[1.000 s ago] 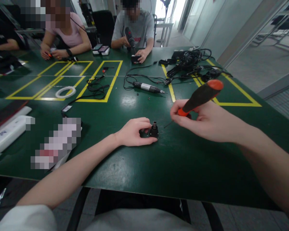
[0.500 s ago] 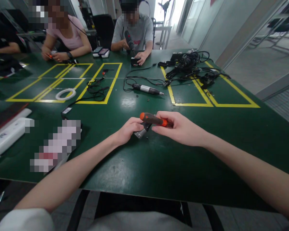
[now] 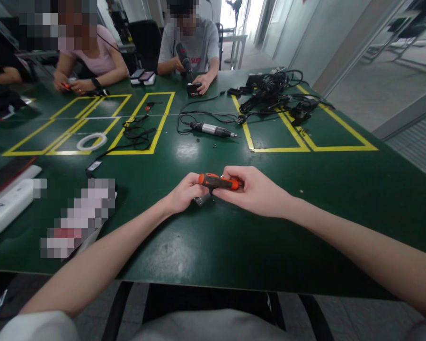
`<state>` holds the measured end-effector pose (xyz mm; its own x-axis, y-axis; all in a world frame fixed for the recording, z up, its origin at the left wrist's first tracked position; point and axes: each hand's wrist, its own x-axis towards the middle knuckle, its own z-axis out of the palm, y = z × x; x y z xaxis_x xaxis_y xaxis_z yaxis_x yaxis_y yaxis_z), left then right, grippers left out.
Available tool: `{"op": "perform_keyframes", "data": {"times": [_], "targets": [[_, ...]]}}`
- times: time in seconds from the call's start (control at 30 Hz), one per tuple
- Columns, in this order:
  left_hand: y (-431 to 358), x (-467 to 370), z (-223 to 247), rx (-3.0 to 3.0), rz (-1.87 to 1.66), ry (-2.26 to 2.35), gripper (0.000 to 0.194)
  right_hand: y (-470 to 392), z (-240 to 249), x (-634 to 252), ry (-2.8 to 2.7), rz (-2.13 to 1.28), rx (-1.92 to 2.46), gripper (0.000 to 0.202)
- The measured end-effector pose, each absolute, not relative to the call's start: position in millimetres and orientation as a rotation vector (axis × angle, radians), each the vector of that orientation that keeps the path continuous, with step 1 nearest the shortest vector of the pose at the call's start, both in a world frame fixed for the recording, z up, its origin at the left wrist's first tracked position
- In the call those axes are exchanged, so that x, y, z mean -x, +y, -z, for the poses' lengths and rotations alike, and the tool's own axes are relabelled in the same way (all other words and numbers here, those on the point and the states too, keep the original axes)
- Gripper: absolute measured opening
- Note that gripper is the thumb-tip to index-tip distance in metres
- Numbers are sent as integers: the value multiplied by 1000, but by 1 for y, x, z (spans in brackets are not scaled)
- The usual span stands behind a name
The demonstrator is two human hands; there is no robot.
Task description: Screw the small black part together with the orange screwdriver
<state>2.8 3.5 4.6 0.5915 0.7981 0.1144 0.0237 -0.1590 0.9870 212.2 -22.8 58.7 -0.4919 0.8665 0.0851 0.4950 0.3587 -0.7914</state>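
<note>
My right hand (image 3: 250,189) is closed round an orange and dark grey screwdriver (image 3: 218,182), whose handle end points left over my left hand. My left hand (image 3: 186,193) grips a small dark and silvery metal part (image 3: 201,200) just below the screwdriver handle. The two hands are close together above the green table (image 3: 255,255). The screwdriver's shaft is mostly hidden by my right fingers, and its tip cannot be made out.
Beyond my hands lies a black and silver electric screwdriver (image 3: 213,129) with its cable. Tangled black cables (image 3: 273,92) are at back right, a white ring (image 3: 91,141) and white power strip (image 3: 7,206) at left. Across the table, a person (image 3: 193,45) holds a drill.
The view has shifted slightly. The screwdriver handle now lies more level, and my right hand has moved a little to the left with it. My left hand keeps its grip.
</note>
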Motion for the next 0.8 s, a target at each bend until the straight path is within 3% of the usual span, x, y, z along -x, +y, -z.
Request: {"op": "perform_keyframes", "data": {"times": [0.63, 0.8], "targets": [[1, -5, -15, -1653, -691, 734, 23, -15, -59, -219, -2248, -1002, 1173, 26], [5, 2, -21, -1929, -584, 741, 13, 1, -58, -230, -2278, -1287, 988, 28]]}}
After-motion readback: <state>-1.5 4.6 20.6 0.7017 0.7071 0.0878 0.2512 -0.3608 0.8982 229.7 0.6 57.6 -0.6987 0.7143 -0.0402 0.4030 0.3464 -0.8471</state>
